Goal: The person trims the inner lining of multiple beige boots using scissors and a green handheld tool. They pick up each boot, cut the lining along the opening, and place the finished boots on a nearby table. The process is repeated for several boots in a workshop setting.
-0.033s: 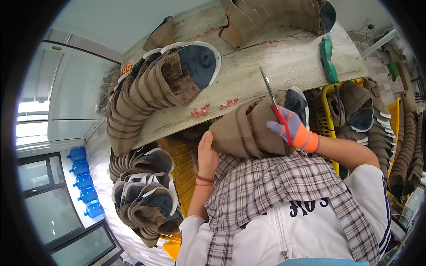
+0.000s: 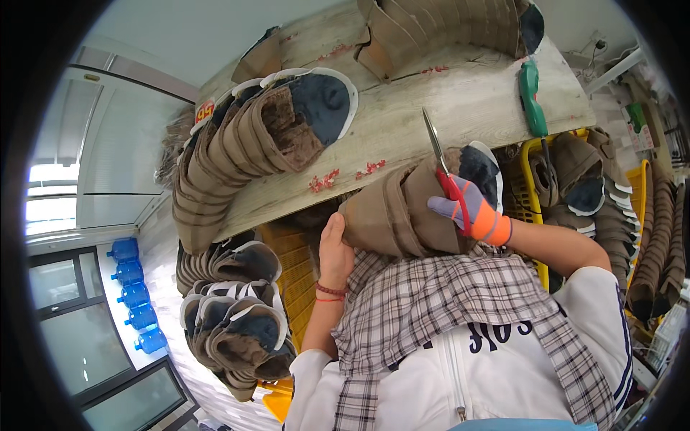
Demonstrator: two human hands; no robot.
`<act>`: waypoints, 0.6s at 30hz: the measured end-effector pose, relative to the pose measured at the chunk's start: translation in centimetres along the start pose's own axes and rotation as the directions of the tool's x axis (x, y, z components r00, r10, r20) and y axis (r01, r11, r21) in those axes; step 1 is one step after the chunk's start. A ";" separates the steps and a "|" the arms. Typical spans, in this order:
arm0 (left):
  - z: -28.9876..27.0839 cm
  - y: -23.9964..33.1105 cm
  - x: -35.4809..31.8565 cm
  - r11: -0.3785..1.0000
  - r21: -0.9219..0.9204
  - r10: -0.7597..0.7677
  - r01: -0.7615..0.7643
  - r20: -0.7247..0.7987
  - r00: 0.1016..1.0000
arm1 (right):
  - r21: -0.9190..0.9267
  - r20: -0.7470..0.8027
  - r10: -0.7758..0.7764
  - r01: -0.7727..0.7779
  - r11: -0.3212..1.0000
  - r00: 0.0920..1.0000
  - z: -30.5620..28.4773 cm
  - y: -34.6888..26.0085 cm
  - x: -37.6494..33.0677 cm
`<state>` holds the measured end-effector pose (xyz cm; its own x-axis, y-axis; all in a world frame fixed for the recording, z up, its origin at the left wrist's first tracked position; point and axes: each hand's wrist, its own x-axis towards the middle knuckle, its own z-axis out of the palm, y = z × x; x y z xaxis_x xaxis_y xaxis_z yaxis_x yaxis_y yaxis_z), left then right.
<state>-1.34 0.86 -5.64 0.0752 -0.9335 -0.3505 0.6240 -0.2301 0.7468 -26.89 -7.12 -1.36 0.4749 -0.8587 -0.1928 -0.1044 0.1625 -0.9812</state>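
A nested stack of brown shoe uppers [image 2: 402, 215] with furry lining lies across my lap, one dark blue and white end [image 2: 483, 171] showing at the right. My bare left hand [image 2: 335, 251], a red beaded bracelet on its wrist, grips the stack's left end; some fingers are hidden. In a purple and orange glove, my right hand [image 2: 474, 207] is closed around red-handled scissors [image 2: 456, 195]. Their metal blades point up and away, over the table's front edge. This hand rests over the stack's right part.
On the pale wooden table [image 2: 402, 118] stand other curved stacks of brown uppers [image 2: 237, 147] and a green-handled tool [image 2: 532, 97]. Yellow crates [image 2: 528, 179] with uppers stand at right. More uppers [image 2: 241, 330] sit at left, near blue water bottles [image 2: 133, 294].
My right hand and the scissors have shifted very slightly to the left. My left hand and the stack look the same.
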 end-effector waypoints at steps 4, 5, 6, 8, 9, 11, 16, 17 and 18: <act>2.4 -0.6 -1.1 0.965 -0.239 -0.141 0.108 -0.127 0.982 | 0.237 0.125 0.030 -0.059 0.970 0.992 2.2 -0.7 2.2; 1.8 -2.2 -0.9 0.983 -0.168 -0.097 0.081 -0.085 0.992 | 0.218 0.024 -0.079 0.072 0.973 0.997 2.9 1.0 2.6; 0.8 -3.3 -0.4 0.973 -0.195 -0.144 0.124 -0.095 0.985 | 0.072 0.049 -0.079 0.075 0.995 0.996 2.6 3.3 3.4; 1.0 -1.5 0.1 0.988 0.035 -0.148 0.152 -0.099 0.984 | 0.188 -0.003 -0.080 0.079 0.979 0.997 2.7 3.1 3.2; 0.3 1.0 0.9 0.782 0.575 -0.235 0.240 -0.083 0.968 | 0.150 0.074 -0.054 0.042 0.988 0.996 1.7 3.3 3.0; -0.5 7.7 1.6 0.331 0.933 0.029 -0.139 0.137 0.990 | 0.108 0.137 0.016 -0.031 0.994 0.990 -0.8 2.8 2.9; -0.8 27.0 12.7 -0.190 0.965 0.768 -0.182 0.261 0.585 | 0.296 -0.084 -0.084 0.105 0.949 0.993 -5.2 2.2 4.8; -2.1 29.6 16.7 -0.447 0.873 0.727 -0.197 0.483 0.489 | 0.405 -0.150 0.046 0.019 0.914 0.988 -5.1 1.6 5.4; -1.9 31.3 20.5 -0.285 0.942 0.665 -0.175 0.326 0.672 | 0.386 -0.133 0.047 0.009 0.923 0.990 -5.1 0.9 5.8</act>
<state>21.21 -24.93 9.51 0.2121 -0.8697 0.4457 -0.9239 -0.0298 0.3814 -28.67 -14.43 -3.33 0.3487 -0.9073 -0.2348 0.2447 0.3300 -0.9117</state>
